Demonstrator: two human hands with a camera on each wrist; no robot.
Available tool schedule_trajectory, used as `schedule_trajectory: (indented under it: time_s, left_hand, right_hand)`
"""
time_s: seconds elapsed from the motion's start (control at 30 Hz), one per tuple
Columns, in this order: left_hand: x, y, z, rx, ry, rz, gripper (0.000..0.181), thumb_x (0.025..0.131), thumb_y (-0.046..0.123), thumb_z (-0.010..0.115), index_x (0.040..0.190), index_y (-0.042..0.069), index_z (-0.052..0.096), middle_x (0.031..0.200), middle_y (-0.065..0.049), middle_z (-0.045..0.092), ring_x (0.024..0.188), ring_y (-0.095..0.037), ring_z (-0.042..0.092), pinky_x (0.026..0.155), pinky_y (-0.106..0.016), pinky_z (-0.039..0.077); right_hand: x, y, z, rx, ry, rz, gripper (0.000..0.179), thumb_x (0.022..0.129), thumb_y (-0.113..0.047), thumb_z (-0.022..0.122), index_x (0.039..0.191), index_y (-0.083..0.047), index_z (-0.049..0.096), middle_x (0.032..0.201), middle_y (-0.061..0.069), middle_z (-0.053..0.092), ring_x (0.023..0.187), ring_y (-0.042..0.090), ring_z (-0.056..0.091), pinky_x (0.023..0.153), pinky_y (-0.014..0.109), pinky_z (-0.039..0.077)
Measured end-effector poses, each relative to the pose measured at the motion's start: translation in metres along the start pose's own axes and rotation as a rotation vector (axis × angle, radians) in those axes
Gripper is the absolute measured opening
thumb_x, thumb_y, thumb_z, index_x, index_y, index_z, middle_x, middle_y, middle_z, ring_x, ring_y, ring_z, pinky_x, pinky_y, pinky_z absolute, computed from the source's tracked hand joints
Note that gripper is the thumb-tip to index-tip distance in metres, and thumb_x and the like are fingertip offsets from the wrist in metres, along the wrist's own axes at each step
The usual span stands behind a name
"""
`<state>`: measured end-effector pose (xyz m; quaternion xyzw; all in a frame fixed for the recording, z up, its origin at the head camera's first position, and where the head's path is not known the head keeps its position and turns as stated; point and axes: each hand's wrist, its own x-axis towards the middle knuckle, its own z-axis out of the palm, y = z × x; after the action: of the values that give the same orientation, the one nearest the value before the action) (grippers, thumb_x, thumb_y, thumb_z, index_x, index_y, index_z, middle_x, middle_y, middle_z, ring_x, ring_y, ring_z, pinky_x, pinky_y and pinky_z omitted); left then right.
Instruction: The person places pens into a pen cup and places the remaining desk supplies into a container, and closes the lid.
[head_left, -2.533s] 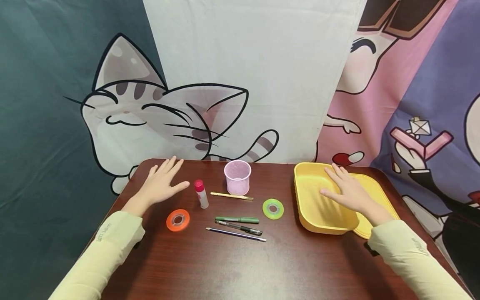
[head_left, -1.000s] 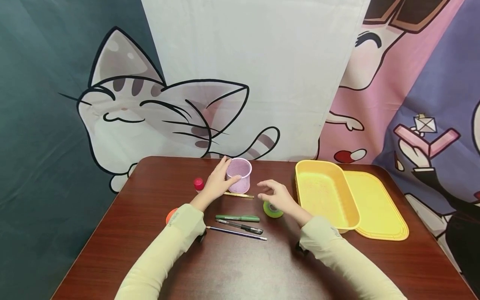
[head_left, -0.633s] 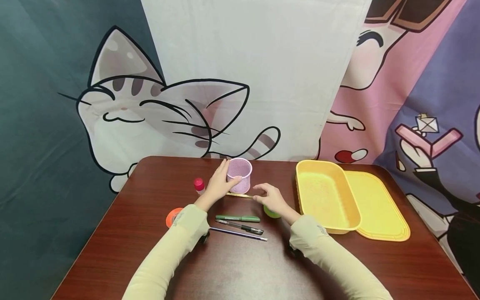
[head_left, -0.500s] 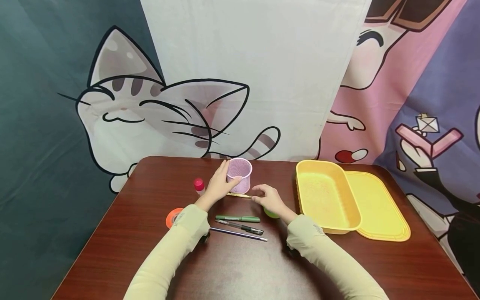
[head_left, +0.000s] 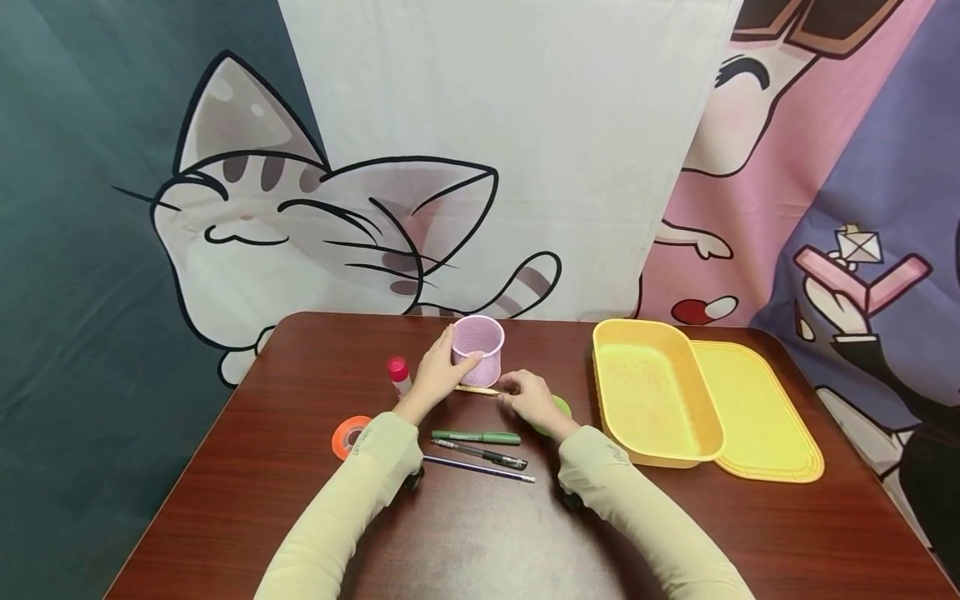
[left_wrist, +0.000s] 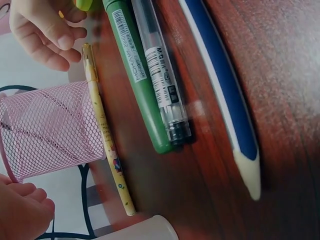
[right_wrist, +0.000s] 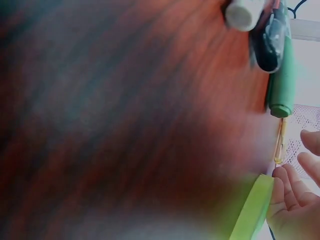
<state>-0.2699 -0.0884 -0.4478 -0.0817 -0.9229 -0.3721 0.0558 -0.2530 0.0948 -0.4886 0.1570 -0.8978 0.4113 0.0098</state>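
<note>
My left hand grips the pink mesh pen holder from its left side, thumb across the front. A yellow patterned pen lies along the holder's base. At the pen's capped right end is my right hand, fingers bent and apart. The left wrist view shows a small gap between those fingertips and the pen. Below lie a green marker, a black gel pen and a blue-and-white pencil. The right hand partly covers a green tape roll.
A glue stick with a red cap stands left of my left hand. An orange tape roll lies by the left sleeve. On the right are a yellow box and its lid. A printed curtain hangs behind the table.
Both hands have come inward from the table's sides. The left took hold of the pen holder; the right left the yellow box and has moved leftward to the yellow pen's end.
</note>
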Motion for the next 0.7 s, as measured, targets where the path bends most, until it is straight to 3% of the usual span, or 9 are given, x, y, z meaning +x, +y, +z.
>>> schedule_trajectory:
  time_s: [0.17, 0.43, 0.7]
  left_hand:
    - [-0.0007, -0.002, 0.0022, -0.029, 0.047, -0.003, 0.076, 0.078, 0.043, 0.061, 0.137, 0.007, 0.031, 0.138, -0.012, 0.037, 0.123, -0.028, 0.039, 0.1, -0.045, 0.033]
    - [-0.0012, -0.0011, 0.0073, -0.017, 0.171, -0.001, 0.07, 0.073, 0.041, 0.067, 0.129, 0.007, 0.044, 0.13, -0.009, 0.043, 0.117, -0.027, 0.041, 0.095, -0.044, 0.037]
    - [-0.0022, -0.0017, 0.0078, -0.026, 0.182, -0.013, 0.07, 0.072, 0.042, 0.067, 0.129, 0.007, 0.045, 0.129, -0.008, 0.044, 0.117, -0.027, 0.04, 0.096, -0.043, 0.036]
  right_hand:
    - [0.0039, 0.0018, 0.0034, -0.088, -0.009, -0.024, 0.022, 0.071, -0.009, 0.066, 0.093, -0.007, 0.068, 0.078, 0.002, 0.059, 0.071, 0.013, 0.05, 0.065, 0.026, 0.041]
    - [0.0066, 0.0007, 0.0068, -0.218, -0.038, 0.028, 0.02, 0.071, -0.015, 0.068, 0.091, -0.015, 0.069, 0.074, -0.002, 0.056, 0.067, 0.012, 0.049, 0.058, 0.026, 0.039]
    - [0.0054, -0.0005, 0.0079, -0.302, -0.056, 0.038, 0.013, 0.072, -0.014, 0.067, 0.085, -0.017, 0.068, 0.076, -0.003, 0.055, 0.07, 0.015, 0.054, 0.057, 0.029, 0.039]
